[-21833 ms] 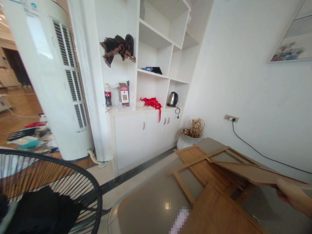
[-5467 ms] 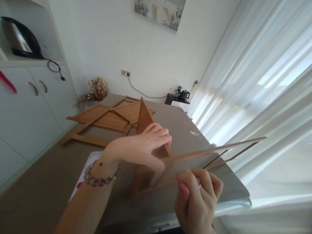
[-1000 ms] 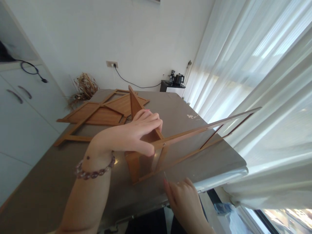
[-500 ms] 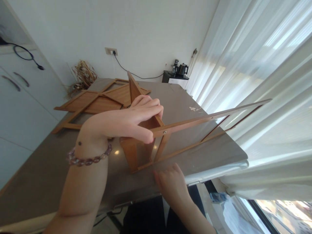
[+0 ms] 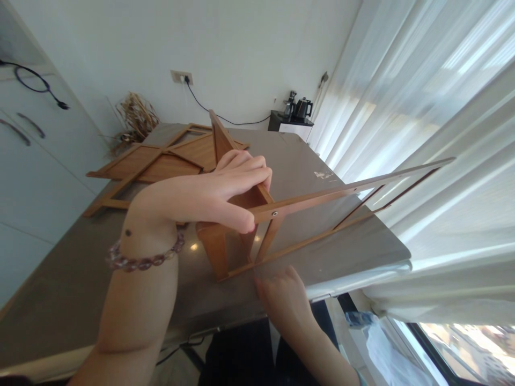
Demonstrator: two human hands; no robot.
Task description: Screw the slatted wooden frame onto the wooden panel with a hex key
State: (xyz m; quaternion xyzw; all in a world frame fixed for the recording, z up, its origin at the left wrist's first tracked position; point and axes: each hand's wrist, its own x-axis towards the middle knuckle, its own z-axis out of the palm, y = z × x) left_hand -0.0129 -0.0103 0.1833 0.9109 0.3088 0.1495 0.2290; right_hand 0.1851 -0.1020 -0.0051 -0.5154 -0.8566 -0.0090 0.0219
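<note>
My left hand (image 5: 237, 185), with a beaded bracelet (image 5: 145, 260) at its wrist, reaches over a wooden frame (image 5: 306, 203) standing on its side on the table. Its fingers wrap over a wooden panel at the frame's corner, and the thumb presses near the upper rail's end. A round metal fastener (image 5: 274, 213) shows in that rail. My right hand (image 5: 281, 295) is closed low at the table's front edge, just below the frame's lower rail. Its fingertips point at the joint there; anything held in them is too small or hidden to make out.
More wooden frames with panels (image 5: 161, 161) lie crossed on the grey-brown table (image 5: 346, 254) at the back left. The frame's long rails stick out past the table's right side towards white curtains (image 5: 402, 107). A black kettle (image 5: 302, 109) stands on a low cabinet behind.
The view has shifted slightly. My left hand keeps its grip on the wooden frame, and my right hand stays by the lower rail with barely any movement.
</note>
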